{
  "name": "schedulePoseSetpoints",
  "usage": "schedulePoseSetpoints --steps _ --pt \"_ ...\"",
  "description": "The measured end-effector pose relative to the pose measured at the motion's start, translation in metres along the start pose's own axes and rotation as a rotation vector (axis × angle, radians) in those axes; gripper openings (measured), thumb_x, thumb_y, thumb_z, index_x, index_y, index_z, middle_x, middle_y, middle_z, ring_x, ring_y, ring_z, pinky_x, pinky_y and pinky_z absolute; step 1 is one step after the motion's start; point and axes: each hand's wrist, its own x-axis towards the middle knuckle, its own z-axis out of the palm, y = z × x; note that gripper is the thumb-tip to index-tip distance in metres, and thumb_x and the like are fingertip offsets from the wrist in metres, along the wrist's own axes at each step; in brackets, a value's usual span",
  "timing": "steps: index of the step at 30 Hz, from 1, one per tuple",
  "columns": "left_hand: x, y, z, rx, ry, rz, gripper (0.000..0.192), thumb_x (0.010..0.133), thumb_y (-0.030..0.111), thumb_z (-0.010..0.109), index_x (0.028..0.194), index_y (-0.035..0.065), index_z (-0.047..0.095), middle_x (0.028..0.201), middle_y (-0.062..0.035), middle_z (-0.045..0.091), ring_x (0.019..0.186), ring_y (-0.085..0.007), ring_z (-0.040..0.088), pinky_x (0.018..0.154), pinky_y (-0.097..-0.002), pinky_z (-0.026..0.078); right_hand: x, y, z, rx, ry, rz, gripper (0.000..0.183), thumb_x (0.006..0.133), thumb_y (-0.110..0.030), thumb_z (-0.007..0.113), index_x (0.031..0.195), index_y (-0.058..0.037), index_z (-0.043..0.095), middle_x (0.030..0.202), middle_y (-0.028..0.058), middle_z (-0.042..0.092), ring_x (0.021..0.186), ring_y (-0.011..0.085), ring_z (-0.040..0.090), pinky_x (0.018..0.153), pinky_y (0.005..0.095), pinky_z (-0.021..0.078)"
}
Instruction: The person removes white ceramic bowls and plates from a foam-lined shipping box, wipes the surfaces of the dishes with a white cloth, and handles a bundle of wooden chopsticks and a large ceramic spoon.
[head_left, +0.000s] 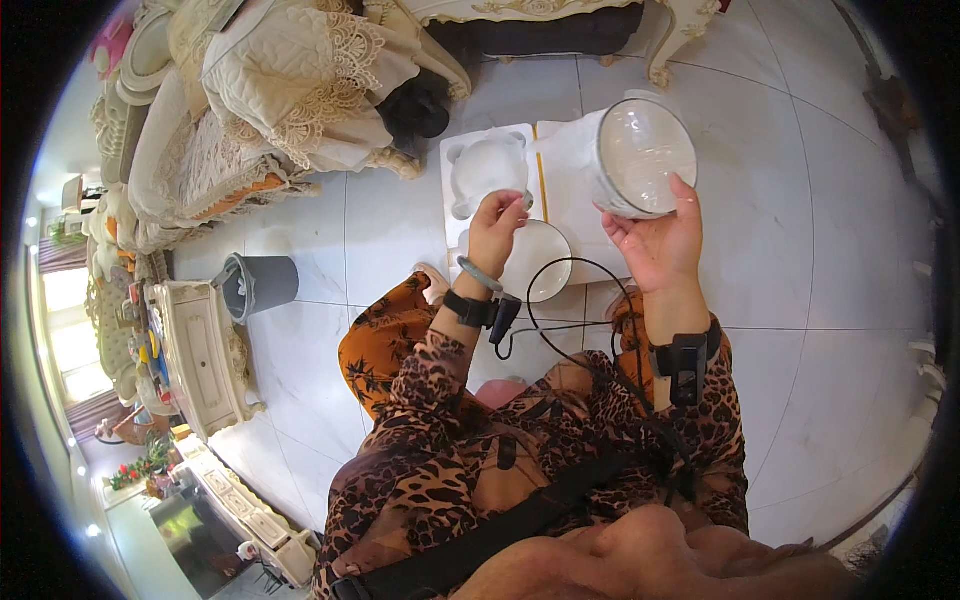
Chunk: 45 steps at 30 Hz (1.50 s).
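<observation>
My right hand (660, 247) holds a white round dish, or a stack of them, with a dark rim (649, 154), thumb over its edge and fingers beneath. Shiny clear film covers its face. My left hand (496, 229) is above a white foam packing tray (456, 184) with a rounded recess. Its fingertips are pinched together beside a small greyish bit (528, 199); whether they grip it is unclear. Partly under my left wrist lies a white dark-rimmed plate (544, 262). A white foam or box piece (574, 202) adjoins the tray, with a yellow strip between.
A black cable (531, 296) loops between my wrist straps. On the tiled floor at left stands a grey bin (270, 283), near a carved white cabinet (196, 356). A lace-draped sofa (300, 82) is at upper left; a carved furniture leg (664, 52) is at the top.
</observation>
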Motion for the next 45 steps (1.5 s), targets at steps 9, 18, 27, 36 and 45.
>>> schedulePoseSetpoints --steps 9,18,27,36,45 --pt "-0.043 0.115 0.030 0.128 -0.276 -0.035 0.027 0.086 0.008 0.053 0.110 0.0000 0.046 0.101 -0.0069 0.053 0.086 -0.0131 0.054 0.076 -0.0251 0.045 -0.008 0.008 0.012 -0.233 -0.041 -0.033 0.055 0.073 -0.034 0.061 0.116 -0.0049 0.043 0.112 0.0124 0.050 0.097 0.0250 0.052 0.078 0.0397 0.0467" --pt "-0.103 0.187 0.027 0.007 -1.115 0.375 0.071 0.077 0.066 0.045 0.093 -0.0010 0.061 0.108 -0.0202 0.046 0.101 -0.0310 0.044 0.089 -0.0403 0.034 0.002 -0.028 -0.002 -0.168 0.026 -0.160 0.055 0.073 -0.032 0.061 0.119 -0.0079 0.040 0.114 0.0138 0.046 0.099 0.0299 0.048 0.076 0.0434 0.0443" --pt "-0.118 0.185 0.065 -0.627 -1.305 0.455 0.089 0.061 0.081 0.044 0.098 0.0008 0.059 0.110 -0.0144 0.034 0.098 -0.0279 0.037 0.089 -0.0383 0.029 0.065 -0.089 -0.109 -0.311 0.108 -0.199 0.056 0.076 -0.030 0.061 0.119 -0.0053 0.036 0.115 0.0166 0.043 0.101 0.0316 0.044 0.077 0.0433 0.0445" --pt "-0.082 0.143 0.067 -0.707 -1.233 0.212 0.092 0.059 0.082 0.043 0.098 -0.0001 0.058 0.112 -0.0130 0.028 0.099 -0.0245 0.032 0.087 -0.0357 0.028 0.124 -0.044 -0.297 -0.102 0.504 -0.127 0.066 0.077 -0.036 0.059 0.126 -0.0048 0.027 0.123 0.0207 0.032 0.101 0.0354 0.038 0.079 0.0436 0.0417" --pt "-0.054 0.121 0.090 -0.716 -1.182 0.206 0.092 0.060 0.081 0.043 0.099 -0.0005 0.057 0.112 -0.0141 0.029 0.099 -0.0250 0.032 0.087 -0.0362 0.029 0.125 -0.051 -0.351 0.160 0.545 -0.169 0.061 0.079 -0.033 0.056 0.126 -0.0029 0.031 0.124 0.0188 0.033 0.109 0.0344 0.035 0.084 0.0482 0.0398"
